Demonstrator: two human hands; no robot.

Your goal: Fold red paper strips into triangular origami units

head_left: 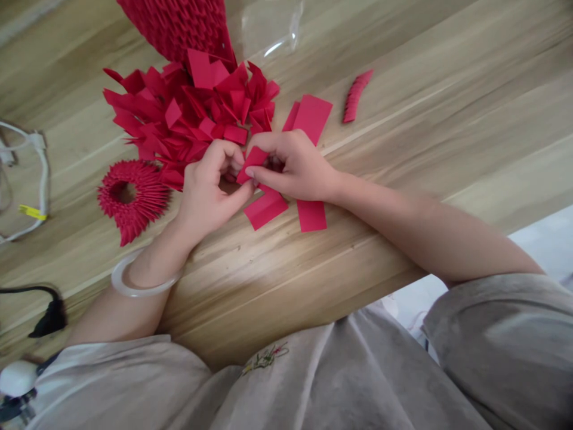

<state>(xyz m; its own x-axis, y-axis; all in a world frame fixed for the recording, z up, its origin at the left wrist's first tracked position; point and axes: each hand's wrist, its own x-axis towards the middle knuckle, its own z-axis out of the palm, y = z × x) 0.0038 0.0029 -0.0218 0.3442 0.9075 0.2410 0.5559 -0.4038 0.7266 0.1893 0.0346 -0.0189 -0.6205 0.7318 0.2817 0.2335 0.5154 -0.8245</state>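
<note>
Between my two hands is a small red paper piece (253, 162), pinched by the fingers of both. My left hand (208, 191) holds its lower left end, with a white bangle on that wrist. My right hand (295, 164) grips it from the right, thumb on its face. Flat red paper strips (313, 116) lie on the wooden table under and around my right hand, partly hidden by it. A heap of folded red paper pieces (179, 113) spreads just beyond my left hand.
A ring-shaped red paper piece (152, 194) sits left of my left hand. Behind the heap stands a larger red paper form (179, 24). A short red curved piece (357, 95), clear plastic (268, 27), white cable (43, 173) and black plug (50, 318) lie on the table (425, 119).
</note>
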